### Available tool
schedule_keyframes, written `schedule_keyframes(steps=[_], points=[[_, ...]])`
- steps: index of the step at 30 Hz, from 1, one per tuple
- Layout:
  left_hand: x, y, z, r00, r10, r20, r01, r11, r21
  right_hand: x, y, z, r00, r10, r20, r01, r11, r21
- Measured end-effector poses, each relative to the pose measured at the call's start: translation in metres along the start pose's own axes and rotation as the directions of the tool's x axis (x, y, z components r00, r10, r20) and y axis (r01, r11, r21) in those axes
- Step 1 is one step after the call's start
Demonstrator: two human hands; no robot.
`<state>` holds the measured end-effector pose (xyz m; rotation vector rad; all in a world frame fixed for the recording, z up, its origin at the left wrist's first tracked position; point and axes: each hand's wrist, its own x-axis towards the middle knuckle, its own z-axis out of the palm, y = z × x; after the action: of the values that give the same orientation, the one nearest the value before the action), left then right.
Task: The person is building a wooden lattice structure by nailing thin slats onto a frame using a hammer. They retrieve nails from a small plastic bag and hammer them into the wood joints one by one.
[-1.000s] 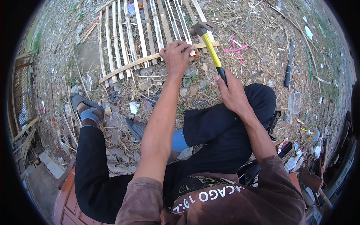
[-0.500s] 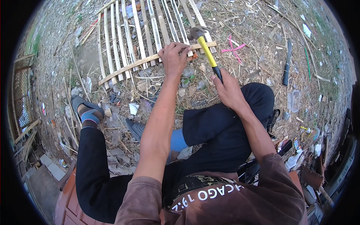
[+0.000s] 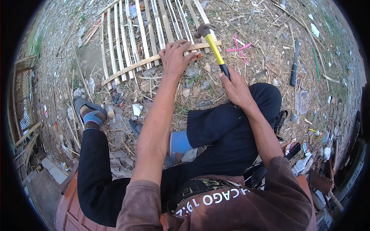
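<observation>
A panel of thin bamboo slats (image 3: 131, 34) lies on the littered ground in front of me, with one cross strip (image 3: 135, 65) running over them. My left hand (image 3: 176, 57) presses down on the right part of that cross strip, fingers curled. My right hand (image 3: 236, 87) grips the black end of a yellow-handled hammer (image 3: 212, 42). The hammer's metal head hangs just above the strip's right end, close beside my left fingertips.
I sit with legs in black trousers spread; my sandalled foot (image 3: 88, 111) rests at the left. A dark long knife (image 3: 294, 63) and a pink strip (image 3: 239, 47) lie on the ground to the right. A lattice frame (image 3: 24, 96) stands at the far left.
The hammer head has swung slightly forward and down toward the cross strip. My left hand stays on the strip.
</observation>
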<state>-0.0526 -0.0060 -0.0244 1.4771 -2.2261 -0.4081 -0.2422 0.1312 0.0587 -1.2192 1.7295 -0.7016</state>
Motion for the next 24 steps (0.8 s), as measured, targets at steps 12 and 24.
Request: schedule_keyframes(steps=[12, 24], points=[[-0.002, 0.000, 0.001, 0.999, 0.032, -0.020, -0.032, 0.999, 0.023, -0.003, -0.003, 0.003, 0.999, -0.044, 0.010, 0.044, 0.993, -0.108], [-0.002, 0.006, -0.001, 0.996, -0.081, 0.037, 0.082, 0.996, -0.041, 0.001, 0.000, 0.003, 0.999, -0.042, 0.030, 0.043, 0.997, -0.068]])
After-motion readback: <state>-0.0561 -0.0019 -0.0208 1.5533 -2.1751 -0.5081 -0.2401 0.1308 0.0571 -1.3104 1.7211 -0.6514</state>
